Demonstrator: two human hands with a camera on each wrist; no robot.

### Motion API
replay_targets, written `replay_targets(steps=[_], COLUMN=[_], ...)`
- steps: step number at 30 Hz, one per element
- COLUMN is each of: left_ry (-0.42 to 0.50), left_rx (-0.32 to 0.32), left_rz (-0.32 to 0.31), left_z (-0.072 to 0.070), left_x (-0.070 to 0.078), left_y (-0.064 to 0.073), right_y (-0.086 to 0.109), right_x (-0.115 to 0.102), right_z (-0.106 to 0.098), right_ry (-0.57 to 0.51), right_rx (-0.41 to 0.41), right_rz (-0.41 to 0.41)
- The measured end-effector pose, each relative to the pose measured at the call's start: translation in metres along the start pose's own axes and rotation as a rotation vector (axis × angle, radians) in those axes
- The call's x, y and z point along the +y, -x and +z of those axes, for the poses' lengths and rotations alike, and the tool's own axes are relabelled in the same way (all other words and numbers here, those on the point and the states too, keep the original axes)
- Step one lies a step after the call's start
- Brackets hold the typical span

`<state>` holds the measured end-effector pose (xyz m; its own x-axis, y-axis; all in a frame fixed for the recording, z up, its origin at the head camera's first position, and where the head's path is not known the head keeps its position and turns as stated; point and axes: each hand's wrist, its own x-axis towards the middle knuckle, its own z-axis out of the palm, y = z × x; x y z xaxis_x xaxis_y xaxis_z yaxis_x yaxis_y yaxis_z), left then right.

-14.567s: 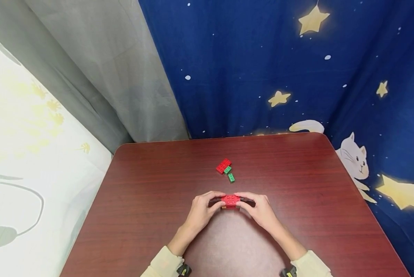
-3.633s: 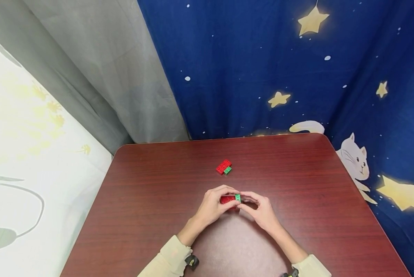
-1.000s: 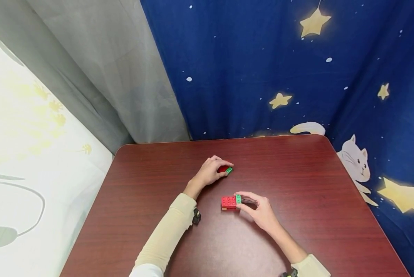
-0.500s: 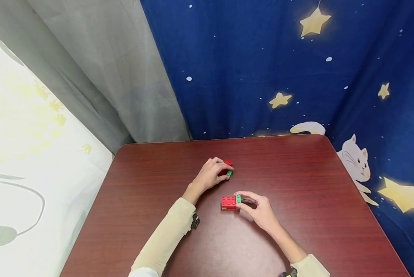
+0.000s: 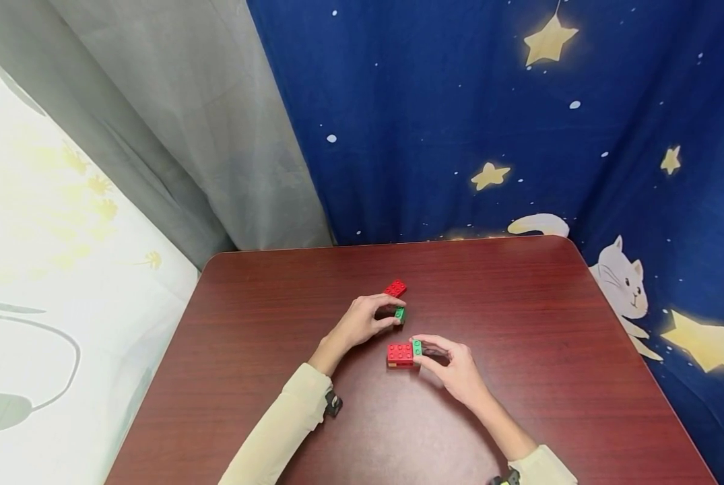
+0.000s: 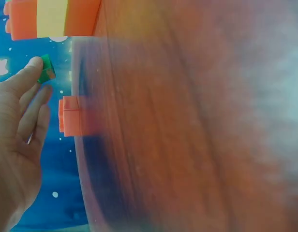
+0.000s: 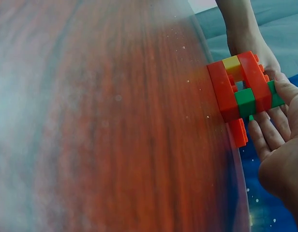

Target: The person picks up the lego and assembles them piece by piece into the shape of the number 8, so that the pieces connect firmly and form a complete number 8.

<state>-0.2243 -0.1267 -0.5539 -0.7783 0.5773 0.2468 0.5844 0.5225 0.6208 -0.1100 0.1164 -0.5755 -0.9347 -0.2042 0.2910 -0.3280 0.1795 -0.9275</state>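
Note:
My left hand (image 5: 358, 322) pinches a small green brick (image 5: 401, 314) between thumb and fingertips. In the left wrist view that green brick (image 6: 47, 69) is off the table. Nearer me stands a built block, its red top brick (image 5: 400, 353) studs up. The right wrist view shows two red layers with a yellow brick (image 7: 232, 66) and a green brick (image 7: 245, 100) between them, a gap between these two. Another green brick (image 5: 417, 347) sits on the block's right end. My right hand (image 5: 455, 370) pinches there, thumb in front, fingers behind.
A loose red brick (image 5: 396, 287) lies on the brown table (image 5: 246, 323) beyond my left hand, partly hidden by it. The table's far edge meets grey and blue curtains (image 5: 434, 135). A dark wrist camera (image 5: 333, 404) is strapped at my left sleeve.
My left hand has drawn back toward me with the small green brick, away from the loose red brick. Earlier, another green brick went onto the block's right end. My right hand stays there.

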Motion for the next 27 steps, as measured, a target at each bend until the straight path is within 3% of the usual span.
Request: replay_targets(steps=[5, 12, 20, 27], left_ry=[0.085, 0.131, 0.206, 0.214], left_rx=[0.008, 0.030, 0.060, 0.086], left_rz=[-0.019, -0.027, -0.014, 0.036], left_z=[-0.001, -0.006, -0.013, -0.014], left_x=[0.000, 0.008, 0.020, 0.032], left_y=[0.011, 0.026, 0.041, 0.053], right_y=[0.000, -0.001, 0.000, 0.001], right_x=[0.002, 0.001, 0.002, -0.001], right_z=[0.000, 0.000, 0.000, -0.001], right_ry=[-0.001, -0.013, -0.015, -0.005], right_rx=[-0.003, -0.004, -0.006, -0.013], right_rz=[0.007, 0.013, -0.003, 0.020])
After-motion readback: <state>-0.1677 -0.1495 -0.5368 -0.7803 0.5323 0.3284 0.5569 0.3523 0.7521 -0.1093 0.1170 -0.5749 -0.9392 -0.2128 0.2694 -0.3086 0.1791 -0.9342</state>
